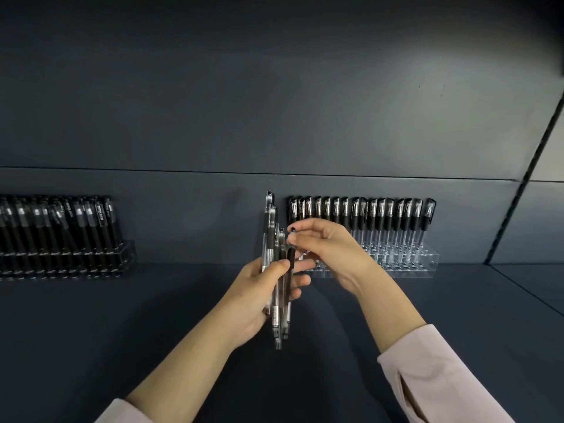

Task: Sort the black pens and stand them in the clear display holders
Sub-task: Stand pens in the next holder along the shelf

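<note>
Sleeves (427, 377) nearest, our left hand (259, 288) grips the pen bundle (268, 239), our right hand (329, 251) pinches a single pen (291, 257); next, we'd seat it upright in the clear holder (406, 265)

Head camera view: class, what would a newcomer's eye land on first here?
At centre, the left hand grips a bundle of pens upright while the right hand pinches the top of one pen. Behind, on the right, a neat row of black-capped pens stands in a clear display holder.

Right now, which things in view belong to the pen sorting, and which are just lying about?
Job: left hand, pen bundle, right hand pinching one pen, right clear holder, left clear holder.
Background: dark shelf, back panel, pink sleeve.
</note>
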A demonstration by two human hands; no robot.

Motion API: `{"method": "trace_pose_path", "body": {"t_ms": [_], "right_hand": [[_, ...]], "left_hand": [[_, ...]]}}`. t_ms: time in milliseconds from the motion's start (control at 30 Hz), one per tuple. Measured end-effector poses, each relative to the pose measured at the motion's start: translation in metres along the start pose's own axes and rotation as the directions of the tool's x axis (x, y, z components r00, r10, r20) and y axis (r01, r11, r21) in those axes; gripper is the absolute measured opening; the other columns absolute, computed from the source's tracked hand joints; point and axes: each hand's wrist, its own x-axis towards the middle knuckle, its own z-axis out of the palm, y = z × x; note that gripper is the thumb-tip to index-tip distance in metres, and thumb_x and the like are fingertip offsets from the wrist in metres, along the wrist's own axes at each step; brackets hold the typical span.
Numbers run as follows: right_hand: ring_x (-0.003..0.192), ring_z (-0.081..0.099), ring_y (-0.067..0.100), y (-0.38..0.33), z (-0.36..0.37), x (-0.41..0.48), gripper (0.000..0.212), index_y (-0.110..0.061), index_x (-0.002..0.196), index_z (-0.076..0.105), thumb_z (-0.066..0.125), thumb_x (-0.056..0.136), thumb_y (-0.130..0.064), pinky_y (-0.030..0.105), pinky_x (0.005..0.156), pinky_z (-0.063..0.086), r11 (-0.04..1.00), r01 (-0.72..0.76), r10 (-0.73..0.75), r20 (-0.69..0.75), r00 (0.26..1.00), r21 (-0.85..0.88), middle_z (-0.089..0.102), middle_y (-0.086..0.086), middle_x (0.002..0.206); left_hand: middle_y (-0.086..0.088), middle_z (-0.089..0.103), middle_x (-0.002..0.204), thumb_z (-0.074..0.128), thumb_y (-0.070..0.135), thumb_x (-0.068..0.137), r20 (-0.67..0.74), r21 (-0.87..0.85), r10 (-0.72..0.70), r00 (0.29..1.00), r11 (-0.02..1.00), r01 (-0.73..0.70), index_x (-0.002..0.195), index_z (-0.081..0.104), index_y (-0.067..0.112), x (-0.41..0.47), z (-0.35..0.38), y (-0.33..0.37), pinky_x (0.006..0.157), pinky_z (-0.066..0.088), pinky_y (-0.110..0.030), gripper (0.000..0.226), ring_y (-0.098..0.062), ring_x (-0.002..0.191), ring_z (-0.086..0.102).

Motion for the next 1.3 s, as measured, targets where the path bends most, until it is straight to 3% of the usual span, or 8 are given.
{"method": "trace_pose_path", "body": {"t_ms": [133,267,333,433,633,900,1100,1300], "right_hand": [[0.069,0.059,0.011,-0.004,-0.009,0.003,0.019,-0.012,0.104,0.063,0.068,0.087,-0.007,0.022,0.066,0.053,0.983,0.143,-0.102,-0.304,0.947,0.114,0.066,-0.001,0.079],[0.068,0.063,0.008,-0.007,-0.024,0.005,0.015,-0.017,0.100,0.057,0.064,0.090,-0.008,0.024,0.067,0.055,0.918,0.394,-0.260,-0.679,0.686,0.047,0.061,-0.002,0.089],[0.075,0.061,0.008,-0.007,-0.027,0.003,0.014,-0.020,0.101,0.054,0.061,0.092,-0.012,0.019,0.069,0.052,0.898,0.422,-0.373,-0.721,0.584,-0.122,0.059,-0.006,0.094],[0.078,0.057,0.007,-0.003,-0.027,0.001,0.014,-0.022,0.103,0.052,0.059,0.094,-0.013,0.014,0.068,0.046,0.866,0.419,-0.479,-0.696,0.535,-0.273,0.058,-0.008,0.097],[0.085,0.058,0.005,0.004,-0.025,0.004,0.015,-0.024,0.104,0.052,0.058,0.095,-0.015,0.015,0.076,0.049,0.837,0.389,-0.548,-0.612,0.570,-0.386,0.060,-0.007,0.099],[0.087,0.060,0.005,0.010,-0.021,0.012,0.014,-0.023,0.106,0.055,0.059,0.095,-0.016,0.016,0.076,0.050,0.796,0.380,-0.596,-0.504,0.624,-0.470,0.060,-0.013,0.099],[0.082,0.059,0.003,0.016,-0.020,0.020,0.013,-0.017,0.106,0.060,0.062,0.093,-0.015,0.010,0.071,0.047,0.711,0.374,-0.667,-0.400,0.628,-0.596,0.062,-0.006,0.097],[0.081,0.057,0.013,0.027,-0.023,0.032,0.038,-0.021,0.131,0.054,0.061,0.094,-0.018,0.028,0.073,0.051,0.590,0.279,-0.610,-0.192,0.769,-0.757,0.059,0.001,0.101]], "left_hand": [[-0.006,0.075,0.106,0.040,0.010,0.104,0.035,-0.039,-0.016,0.999,0.999,0.017,0.120,0.060,0.008,0.001,-0.001,0.001,0.065,0.056,-0.022,0.026,-0.015,0.082,0.072],[-0.008,0.072,0.087,0.048,0.003,0.099,-0.035,-0.074,-0.021,0.999,0.997,0.019,0.118,0.054,0.005,0.003,-0.002,-0.002,0.054,0.045,-0.026,0.019,-0.014,0.061,0.057],[-0.011,0.073,0.091,0.049,0.002,0.099,-0.052,-0.069,-0.014,0.999,0.998,0.010,0.112,0.051,0.005,0.004,-0.004,-0.001,0.055,0.043,-0.027,0.014,-0.015,0.062,0.057],[-0.010,0.073,0.098,0.051,0.004,0.099,-0.055,-0.073,-0.001,0.998,0.997,-0.003,0.115,0.056,0.004,0.004,-0.007,-0.002,0.056,0.048,-0.026,0.017,-0.013,0.066,0.062],[-0.007,0.073,0.095,0.053,0.009,0.098,-0.011,-0.073,-0.004,1.000,0.997,0.003,0.119,0.062,0.003,0.004,-0.010,-0.008,0.070,0.058,-0.029,0.023,-0.015,0.077,0.068],[-0.007,0.074,0.109,0.048,0.016,0.102,0.008,-0.122,-0.052,0.999,0.991,0.053,0.130,0.053,0.004,0.001,-0.005,-0.004,0.061,0.046,-0.026,0.031,-0.012,0.069,0.064],[-0.004,0.070,0.120,0.045,0.014,0.102,0.127,-0.113,-0.011,0.992,0.993,0.026,0.126,0.057,0.008,-0.001,-0.007,-0.004,0.075,0.049,-0.027,0.027,-0.011,0.089,0.069],[-0.002,0.069,0.123,0.045,0.012,0.102,0.148,-0.128,0.025,0.989,0.992,-0.006,0.128,0.056,0.009,0.000,-0.009,-0.004,0.073,0.052,-0.024,0.028,-0.010,0.090,0.068]]}}
